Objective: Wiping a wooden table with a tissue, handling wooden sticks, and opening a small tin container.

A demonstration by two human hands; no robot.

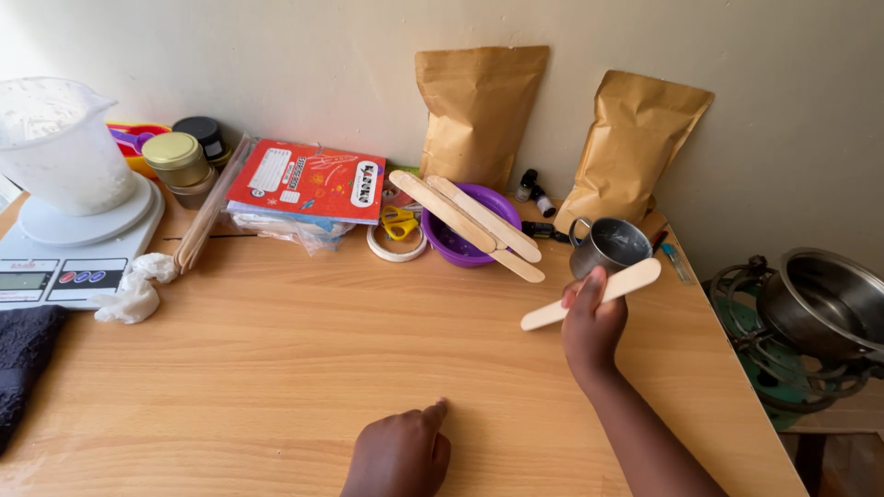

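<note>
The right hand (592,324) is raised over the right part of the wooden counter (304,368), its fingers (589,287) pinching a flat wooden stick (594,293) that slants up to the right, just in front of a small metal cup (608,245). The left hand (398,453) rests on the counter near the front edge, loosely curled with the index finger stretched forward, holding nothing. Behind the stick, a purple bowl (463,245) carries three more wooden sticks (465,224) laid across its rim. Two brown paper pouches (479,110) lean on the wall. At the far left a plastic jug (57,143) stands on a white scale (78,244), near a red booklet (308,181).
</note>
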